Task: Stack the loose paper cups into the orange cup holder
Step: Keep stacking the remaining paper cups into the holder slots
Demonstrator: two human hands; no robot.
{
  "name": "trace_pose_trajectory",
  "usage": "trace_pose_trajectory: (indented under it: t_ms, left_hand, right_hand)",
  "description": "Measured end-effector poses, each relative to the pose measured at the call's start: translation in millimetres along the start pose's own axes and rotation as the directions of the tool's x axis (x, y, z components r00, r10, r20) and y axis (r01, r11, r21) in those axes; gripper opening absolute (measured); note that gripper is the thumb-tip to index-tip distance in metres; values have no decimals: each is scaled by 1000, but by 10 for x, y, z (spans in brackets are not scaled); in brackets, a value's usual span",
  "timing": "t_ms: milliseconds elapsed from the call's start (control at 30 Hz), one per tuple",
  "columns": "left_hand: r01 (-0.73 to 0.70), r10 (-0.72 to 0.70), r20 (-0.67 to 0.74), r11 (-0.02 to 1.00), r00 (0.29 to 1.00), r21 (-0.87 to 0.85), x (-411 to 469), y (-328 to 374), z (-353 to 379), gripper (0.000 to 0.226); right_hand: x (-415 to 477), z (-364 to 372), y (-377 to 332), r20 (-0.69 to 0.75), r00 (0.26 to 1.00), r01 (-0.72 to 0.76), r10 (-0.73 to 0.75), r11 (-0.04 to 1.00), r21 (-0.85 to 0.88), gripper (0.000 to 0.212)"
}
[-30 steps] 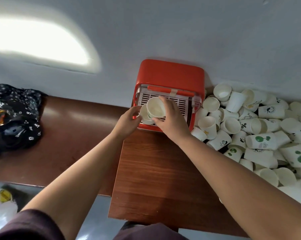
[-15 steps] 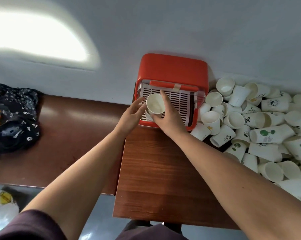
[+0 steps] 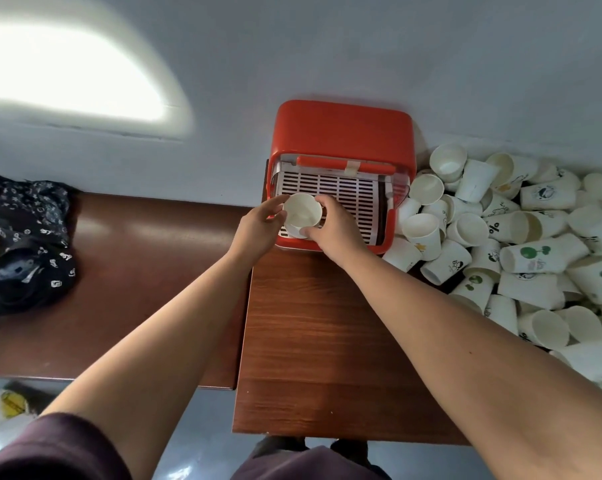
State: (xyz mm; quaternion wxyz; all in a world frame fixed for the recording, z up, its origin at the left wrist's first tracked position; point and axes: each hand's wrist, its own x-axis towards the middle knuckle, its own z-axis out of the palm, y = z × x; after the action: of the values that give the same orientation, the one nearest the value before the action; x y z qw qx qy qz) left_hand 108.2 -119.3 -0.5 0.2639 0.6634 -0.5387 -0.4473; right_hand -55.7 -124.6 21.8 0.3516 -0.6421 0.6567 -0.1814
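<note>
**A plain, office-like workroom**

Standing here, I take this for a bare indoor workroom, most like an office corner. A wood-grain desk [image 3: 313, 327] sits against a plain pale grey wall [image 3: 362, 46], and a darker brown desk [image 3: 137, 271] butts up on its left. The floor [image 3: 206, 438] is smooth and grey. A black patterned cloth bundle [image 3: 19, 230] lies on the darker desk. A heap of paper cups [image 3: 535, 244] sprawls just beside an orange cup holder [image 3: 341, 133]. A patch of bright light [image 3: 67, 71] falls on the wall.
</note>
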Motion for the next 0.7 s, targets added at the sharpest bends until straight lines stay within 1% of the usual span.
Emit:
trace_pose_trajectory:
  t_ms: [67, 133, 233, 333, 433, 533, 633, 700]
  left_hand:
    - [21, -21, -12, 999, 1000, 32, -38, 31, 0, 39]
    - [40, -39, -52, 999, 998, 24, -122, 49, 3, 38]
    - [50, -52, -106, 999, 993, -22, -365, 67, 22, 31]
    - [33, -32, -88, 999, 996, 8, -707, 69, 156, 19]
    - [3, -1, -22, 996, 1000, 87, -1042, 107, 473, 12]
    - [-83, 67, 88, 979, 994, 184, -1293, 257, 932, 15]
    - [-178, 128, 210, 955, 969, 236, -1507, 474, 1444, 19]
    - [-229, 153, 285, 939, 946, 255, -1652, 609, 1779, 21]
  right_hand:
    - [-51, -43, 6, 9, 1000, -13, 13, 1000, 11, 70]
    - [-164, -131, 62, 6, 1000, -13, 13, 1000, 5, 70]
    - [-465, -378, 250, -6, 1000, 25, -25, 999, -37, 58]
    - [-830, -708, 579, -34, 998, 46, -50, 993, -112, 51]
    - [-1222, -1057, 1004, -75, 997, 8, -19, 990, -140, 49]
    - [-1669, -1386, 1423, -109, 994, -35, 17, 986, -161, 48]
    - [-2108, -1628, 1783, -153, 987, -75, 51, 985, -156, 45]
    - [-2401, -1738, 2011, -174, 980, -121, 93, 980, -160, 47]
